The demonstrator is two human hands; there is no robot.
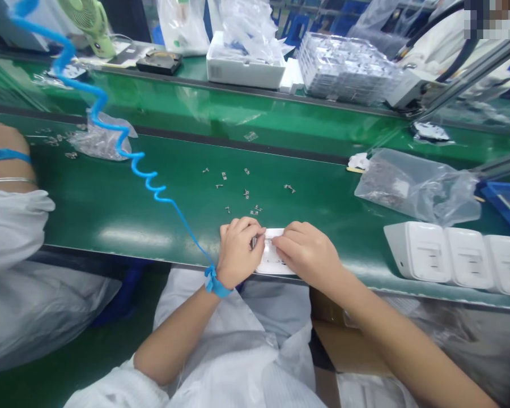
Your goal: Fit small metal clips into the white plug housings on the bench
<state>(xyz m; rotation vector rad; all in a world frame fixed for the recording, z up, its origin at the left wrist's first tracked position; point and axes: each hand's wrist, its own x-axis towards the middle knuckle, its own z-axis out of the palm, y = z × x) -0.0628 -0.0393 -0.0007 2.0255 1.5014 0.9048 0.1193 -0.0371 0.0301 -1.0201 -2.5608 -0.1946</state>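
Note:
A white plastic adapter housing (272, 258) lies at the near edge of the green bench (110, 204). My left hand (237, 250) grips its left end, and a blue wrist strap (215, 281) with a coiled blue cord (123, 148) sits on that wrist. My right hand (308, 253) covers the housing's right end, fingertips pinched on its top face. Whether a small metal part sits between those fingertips is hidden. Several small metal contacts (246, 192) lie scattered on the bench just beyond my hands.
Three white adapter housings (459, 258) stand in a row at the right. A clear plastic bag (416, 186) lies behind them, another bag (100, 139) at the left. A co-worker's sleeve and wrist (8, 187) are at far left. White trays (244, 62) line the back shelf.

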